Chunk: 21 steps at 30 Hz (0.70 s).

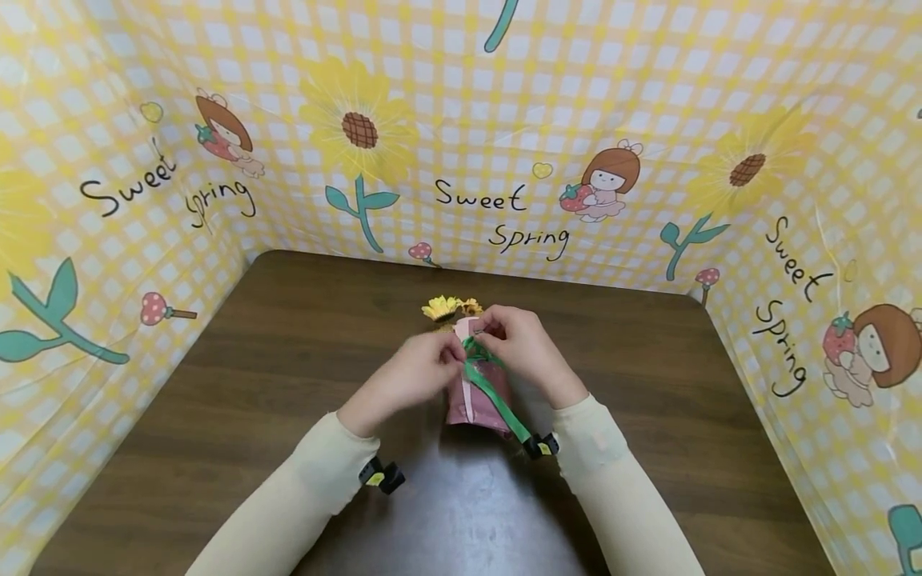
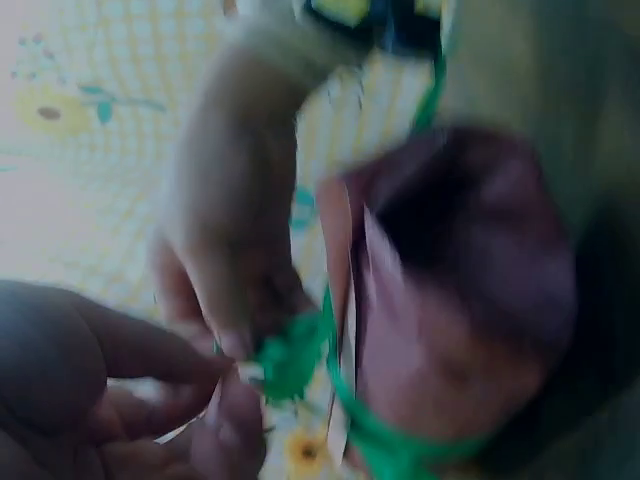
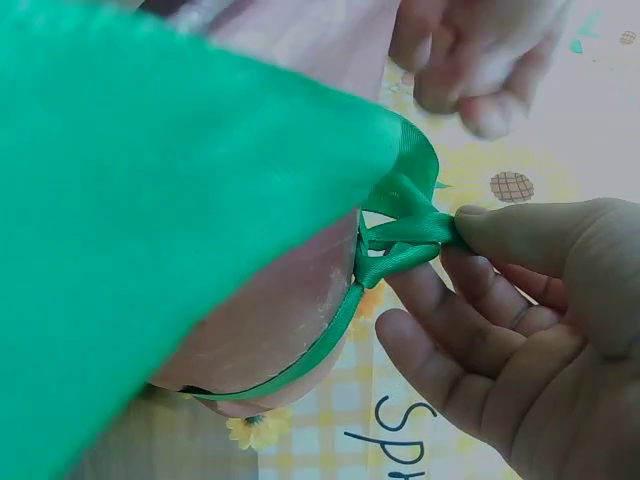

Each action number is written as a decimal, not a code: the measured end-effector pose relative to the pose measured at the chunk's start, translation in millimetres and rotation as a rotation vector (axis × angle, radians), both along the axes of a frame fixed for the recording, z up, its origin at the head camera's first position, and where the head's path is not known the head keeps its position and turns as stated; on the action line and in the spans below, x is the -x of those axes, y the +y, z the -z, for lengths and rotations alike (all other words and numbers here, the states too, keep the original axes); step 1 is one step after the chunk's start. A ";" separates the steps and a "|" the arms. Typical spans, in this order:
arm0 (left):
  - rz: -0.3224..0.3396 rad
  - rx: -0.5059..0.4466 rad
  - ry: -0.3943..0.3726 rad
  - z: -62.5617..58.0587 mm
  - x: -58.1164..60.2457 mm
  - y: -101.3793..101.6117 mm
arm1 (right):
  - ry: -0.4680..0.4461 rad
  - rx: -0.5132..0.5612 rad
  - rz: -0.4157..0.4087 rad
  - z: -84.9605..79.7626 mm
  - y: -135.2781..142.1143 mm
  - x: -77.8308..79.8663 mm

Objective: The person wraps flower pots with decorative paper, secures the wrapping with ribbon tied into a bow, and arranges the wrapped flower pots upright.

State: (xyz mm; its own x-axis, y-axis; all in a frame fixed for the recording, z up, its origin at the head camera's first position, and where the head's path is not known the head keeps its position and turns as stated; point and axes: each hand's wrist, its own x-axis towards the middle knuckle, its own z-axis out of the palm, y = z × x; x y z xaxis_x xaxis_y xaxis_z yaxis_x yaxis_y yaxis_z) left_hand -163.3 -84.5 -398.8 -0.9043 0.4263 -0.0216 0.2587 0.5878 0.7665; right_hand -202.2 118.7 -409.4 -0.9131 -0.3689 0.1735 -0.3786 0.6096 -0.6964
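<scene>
A small bouquet wrapped in pink paper [image 1: 481,396] stands on the table, yellow flowers [image 1: 441,307] at its far end. Green ribbon [image 3: 400,245] runs round the wrapping and is looped at the front. My right hand [image 3: 550,310] pinches the ribbon loop between thumb and forefinger, its other fingers curved below. At the bouquet's left side, my left hand [image 1: 421,368] has curled fingers, thumb and forefinger meeting close to the bow in the left wrist view; I cannot tell whether they hold ribbon. A long ribbon tail [image 1: 500,404] trails down toward the right wrist.
The dark wooden table [image 1: 302,368] extends around the bouquet on every side. A yellow checked cloth [image 1: 461,120] with printed flowers and lettering hangs along its back and sides. Small black wrist cameras [image 1: 392,478] stick out below the cream sleeves [image 1: 295,488].
</scene>
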 end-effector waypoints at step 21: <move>0.070 -0.135 -0.021 25.2 43.2 4.8 | 0.022 -0.044 -0.048 -4.3 2.1 -0.3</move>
State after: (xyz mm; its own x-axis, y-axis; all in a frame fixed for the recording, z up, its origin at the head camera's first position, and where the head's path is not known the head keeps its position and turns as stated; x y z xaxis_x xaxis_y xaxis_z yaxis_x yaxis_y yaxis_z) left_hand -206.5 -79.8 -424.0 -0.8721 0.4888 0.0219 0.2789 0.4600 0.8430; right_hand -201.9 120.8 -405.1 -0.8902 -0.4201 0.1760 -0.4232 0.6201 -0.6606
